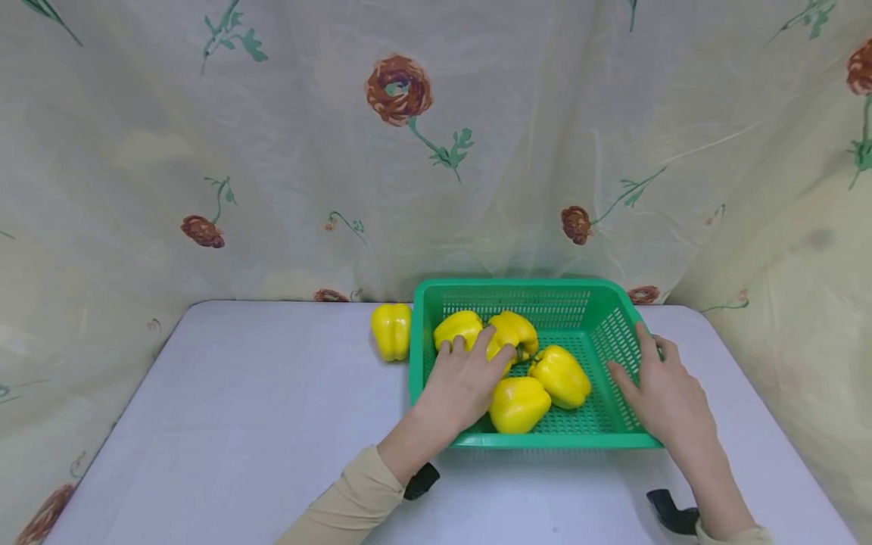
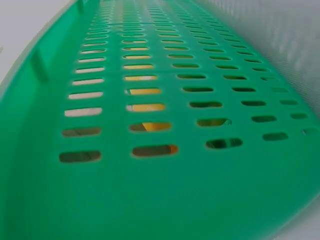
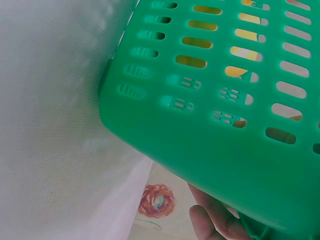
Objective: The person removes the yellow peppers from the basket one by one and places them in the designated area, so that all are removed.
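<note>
Tan sleeve (image 1: pixel 347 499) at the bottom edge, green basket (image 1: pixel 545 440) of yellow peppers (image 1: pixel 520 405) beyond

Only part of the sleeve shows at the bottom of the head view, cut off by the frame; the cuff at the lower right is cropped more tightly. Black curved pieces (image 1: pixel 671 515) poke out beside both wrists, mostly covered by the arms.

Right of centre, the left hand (image 1: pixel 463 382) lies over the peppers inside the basket, knuckles up. Its palm and fingertips are hard to make out, so I cannot tell whether it grips one. Yellow skin under the fingers may be a separate pepper or part of a neighbour. The left wrist view catches only slotted plastic, with yellow slivers behind the holes.

The right hand (image 1: pixel 664 390) grips the basket's right side narrowly, thumb inside and fingers over the rim; the right wrist view shows curled fingers at its lower edge, partly hidden by the wall.

The peppers are glossy, blocky and lobed, bunched toward the basket's left. A loose pepper (image 1: pixel 391 331) stands outside, just beside the left wall. The basket is smooth, rectangular plastic pierced with rounded slots. Beneath spreads a pale, finely woven tabletop cloth (image 1: pixel 272 416); behind hangs a creased, flower-printed curtain (image 1: pixel 293 151).
</note>
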Demonstrator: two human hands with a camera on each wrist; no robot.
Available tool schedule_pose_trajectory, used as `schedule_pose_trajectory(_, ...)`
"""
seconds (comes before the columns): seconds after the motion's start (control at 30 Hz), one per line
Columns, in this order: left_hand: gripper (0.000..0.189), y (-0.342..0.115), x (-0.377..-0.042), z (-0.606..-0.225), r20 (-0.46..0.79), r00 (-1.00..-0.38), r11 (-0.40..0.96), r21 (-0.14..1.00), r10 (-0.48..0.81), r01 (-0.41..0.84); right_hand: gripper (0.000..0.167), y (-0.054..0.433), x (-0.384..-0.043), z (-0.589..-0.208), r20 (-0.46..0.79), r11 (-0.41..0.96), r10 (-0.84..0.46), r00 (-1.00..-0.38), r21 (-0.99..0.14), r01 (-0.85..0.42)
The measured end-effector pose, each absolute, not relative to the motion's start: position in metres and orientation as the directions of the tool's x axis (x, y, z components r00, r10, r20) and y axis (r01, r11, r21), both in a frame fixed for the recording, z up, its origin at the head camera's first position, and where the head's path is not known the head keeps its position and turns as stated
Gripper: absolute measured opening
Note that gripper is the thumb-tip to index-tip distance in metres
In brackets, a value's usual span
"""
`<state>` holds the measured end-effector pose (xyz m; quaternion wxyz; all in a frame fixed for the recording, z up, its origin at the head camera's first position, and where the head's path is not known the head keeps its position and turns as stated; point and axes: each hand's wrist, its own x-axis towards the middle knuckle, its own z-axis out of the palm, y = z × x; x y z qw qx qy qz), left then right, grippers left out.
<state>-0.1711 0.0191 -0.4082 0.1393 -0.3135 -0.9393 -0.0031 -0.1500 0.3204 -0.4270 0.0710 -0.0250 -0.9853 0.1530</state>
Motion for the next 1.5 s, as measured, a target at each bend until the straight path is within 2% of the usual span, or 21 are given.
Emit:
schedule_pose_trajectory(0.7,0.04,0.016,-0.176,-0.409,0.231,-0.776,0.802,-0.03,0.587,0.597,0.083,0.319,-0.15,-0.425,0.133,0.951,0.064,-0.989,-0.307,0.02)
schedule_pose_trajectory(0.9,0.047,0.013,-0.176,-0.406,0.242,-0.781,0.809,-0.03,0.576,0.587,0.084,0.319,-0.15,-0.424,0.131,0.953,0.064,-0.989,-0.301,0.021)
schedule_pose_trajectory(1.5,0.056,-0.001,-0.173,-0.398,0.369,-0.773,0.844,-0.062,0.516,0.533,0.084,0.32,-0.15,-0.426,0.121,0.953,0.073,-0.99,-0.302,0.033)
